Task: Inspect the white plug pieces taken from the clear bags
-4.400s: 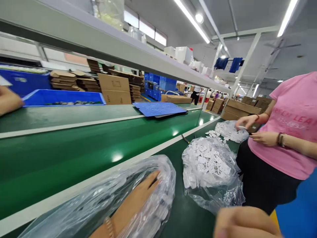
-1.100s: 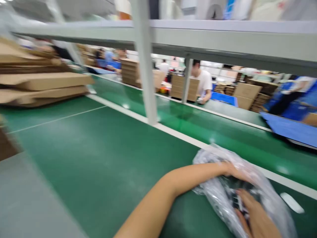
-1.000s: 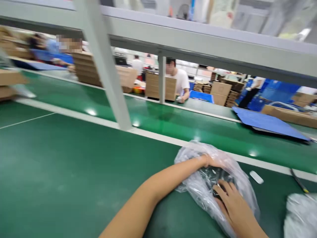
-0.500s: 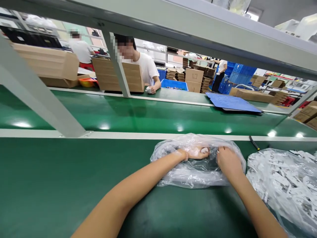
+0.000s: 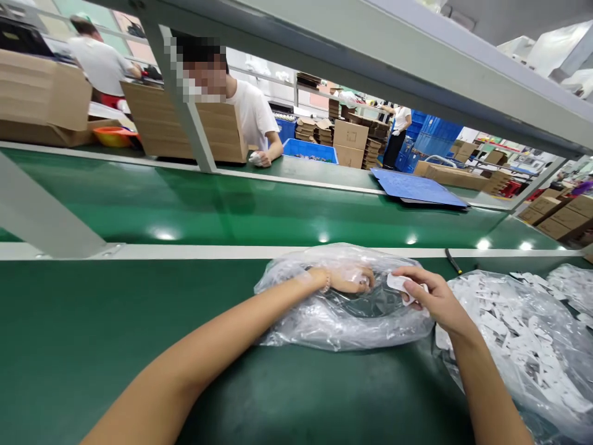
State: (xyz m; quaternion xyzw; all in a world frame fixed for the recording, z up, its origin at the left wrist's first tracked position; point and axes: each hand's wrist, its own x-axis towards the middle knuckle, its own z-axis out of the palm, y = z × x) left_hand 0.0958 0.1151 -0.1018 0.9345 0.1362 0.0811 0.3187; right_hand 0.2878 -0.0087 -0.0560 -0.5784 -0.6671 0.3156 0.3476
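Green workbench [image 5: 115, 346] under our arms. Second bag of white parts [image 5: 519, 334] just right of our right fingers. Clear plastic bag [image 5: 338, 315] around our left hand [image 5: 347, 279]; film thin, soft, slippery, likely light; better pinch at gathered mouth. Left fingers curled inside bag; what they hold, we cannot tell through film. Right hand [image 5: 428, 296] at bag mouth, fingers pinched closed on small white piece [image 5: 399, 285]; piece looks stiff, light, easy by edges.
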